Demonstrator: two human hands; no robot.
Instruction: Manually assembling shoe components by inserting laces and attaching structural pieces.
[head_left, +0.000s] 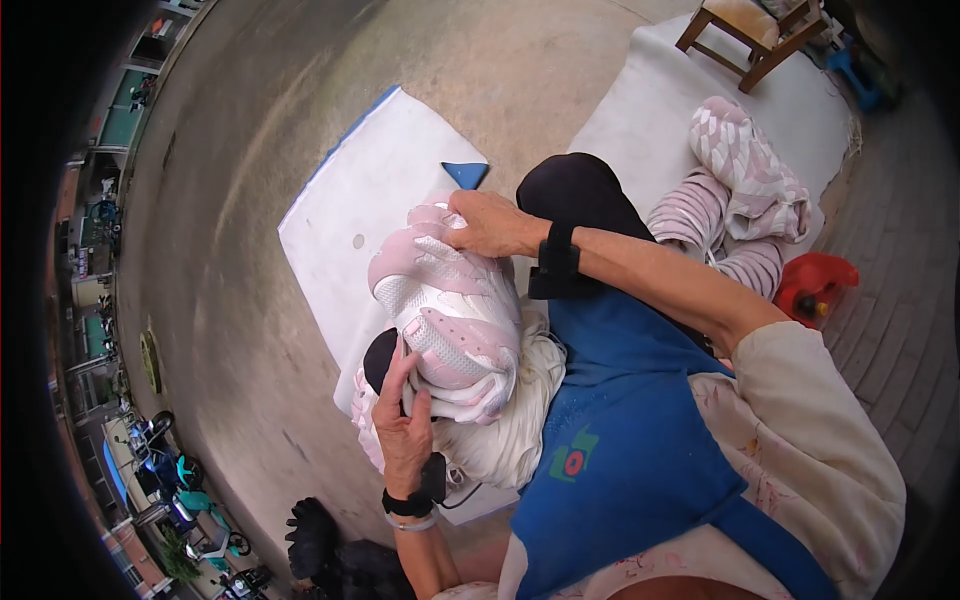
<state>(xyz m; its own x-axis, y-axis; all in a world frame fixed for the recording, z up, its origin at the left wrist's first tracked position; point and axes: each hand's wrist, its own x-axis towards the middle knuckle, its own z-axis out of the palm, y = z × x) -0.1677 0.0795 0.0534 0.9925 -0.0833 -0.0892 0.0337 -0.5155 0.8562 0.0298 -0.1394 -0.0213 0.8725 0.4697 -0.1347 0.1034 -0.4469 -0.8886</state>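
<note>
Across my lap lies a bulky bundle of pink-and-white mesh shoe uppers (455, 345), its pieces nested together. My right hand (490, 224) grips the far end, thumb and fingers closed on the material. At the near left side, my left hand (404, 420) pinches the edge of an upper between raised fingers and thumb; part of its grip is hidden by the fabric. Loose white cords (510, 415) spill out beneath the bundle, over my blue apron (625, 420). Black bands sit on both wrists.
A white sheet (335, 225) with a blue corner lies on the concrete ahead. At the right, more bundled uppers (750, 170) rest on another white sheet (640, 95), near a red plastic object (815, 288) and a wooden stool (750, 40). Scooters (195, 500) are parked far left.
</note>
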